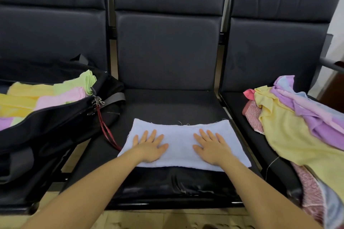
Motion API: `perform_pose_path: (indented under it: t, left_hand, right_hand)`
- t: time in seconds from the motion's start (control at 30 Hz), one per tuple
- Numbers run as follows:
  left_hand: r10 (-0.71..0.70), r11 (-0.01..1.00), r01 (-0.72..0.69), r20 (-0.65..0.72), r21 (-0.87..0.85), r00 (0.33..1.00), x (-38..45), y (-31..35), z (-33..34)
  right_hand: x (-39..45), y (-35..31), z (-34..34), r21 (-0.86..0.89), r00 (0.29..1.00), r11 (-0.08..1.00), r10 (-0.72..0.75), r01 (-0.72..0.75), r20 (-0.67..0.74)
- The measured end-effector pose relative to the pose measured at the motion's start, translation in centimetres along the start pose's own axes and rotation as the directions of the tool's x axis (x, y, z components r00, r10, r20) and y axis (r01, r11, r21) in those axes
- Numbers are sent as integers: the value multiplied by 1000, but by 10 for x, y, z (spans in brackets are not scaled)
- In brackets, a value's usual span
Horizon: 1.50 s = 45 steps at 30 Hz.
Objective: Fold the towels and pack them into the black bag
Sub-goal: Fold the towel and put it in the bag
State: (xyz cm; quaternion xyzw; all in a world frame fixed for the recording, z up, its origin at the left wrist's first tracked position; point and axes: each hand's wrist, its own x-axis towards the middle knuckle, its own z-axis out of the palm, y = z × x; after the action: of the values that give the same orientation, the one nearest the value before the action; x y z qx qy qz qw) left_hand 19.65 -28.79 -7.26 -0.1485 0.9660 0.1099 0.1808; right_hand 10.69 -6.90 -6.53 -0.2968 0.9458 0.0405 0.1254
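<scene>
Both hands lay flat, fingers straight, on the light blue towel [183, 142] on the middle seat [167, 106]: left hand [150, 146] near its left end, right hand [211, 147] toward its right. Black bag [61, 122] sat open on the left seat, folded towels [46, 95] inside. Unfolded towel pile [297, 126] lay on the right seat.

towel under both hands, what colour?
Pale blue towel, plain, lying flat on the middle seat; shows clearly in the head view.

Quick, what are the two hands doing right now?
Left hand: open, pressing flat on the light blue towel.
Right hand: open, pressing flat on the same towel.
</scene>
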Motion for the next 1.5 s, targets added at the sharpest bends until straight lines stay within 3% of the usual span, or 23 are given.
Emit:
perform_pose_path:
  t: [0.03, 0.1, 0.2, 0.3, 0.43, 0.63, 0.8, 0.97, 1.1, 1.23, 1.37, 1.5]
  left_hand:
    - [-3, 1000, 3, -33, -29, 999, -3, 1, -3]
    - [-49, 997, 34, -228, -69, 972, -7, 1, -9]
    - [-163, 984, 180, -515, -16, 842, -13, -6, -11]
    - [-223, 955, 295, -581, 30, 783, -16, -16, -4]
    - [-281, 941, 339, -576, -7, 768, -12, -24, -2]
    - [-251, 968, 204, -539, -145, 804, -2, -28, -4]
    - [-239, 901, -72, -629, -427, 740, -23, -31, -26]
    - [-267, 906, -92, -726, -413, 634, -42, -37, -55]
    - [-197, 923, -140, -752, -359, 629, -51, -34, -50]
    - [-171, 872, -267, -767, -409, 618, -49, -22, -49]
    - [-126, 844, -343, -775, -411, 619, -39, 11, -49]
    - [-121, 815, -386, -778, -432, 616, -29, 53, -43]
  right_hand:
    - [-3, 0, -1, 17, 1000, 1000, -1, 2, -4]
    - [-6, 1, -5, 39, 1000, 999, -9, 10, -23]
    - [-8, 0, -10, 84, 998, 996, -32, 37, -57]
    - [-4, -5, -11, 115, 991, 988, -88, 100, -103]
    - [3, -6, -3, 107, 987, 986, -117, 129, -110]
    - [11, -6, -1, 62, 990, 990, -121, 125, -67]
    - [22, -23, 4, 46, 992, 991, -129, 129, -13]
    - [38, -69, 4, 144, 983, 973, -185, 181, 14]
    - [44, -93, 5, 228, 971, 945, -239, 233, -4]
    - [40, -84, 1, 325, 970, 915, -217, 240, -106]
    - [22, -51, -9, 111, 965, 978, -151, 178, -216]
    - [4, -12, -5, 40, 985, 996, -69, 77, -158]
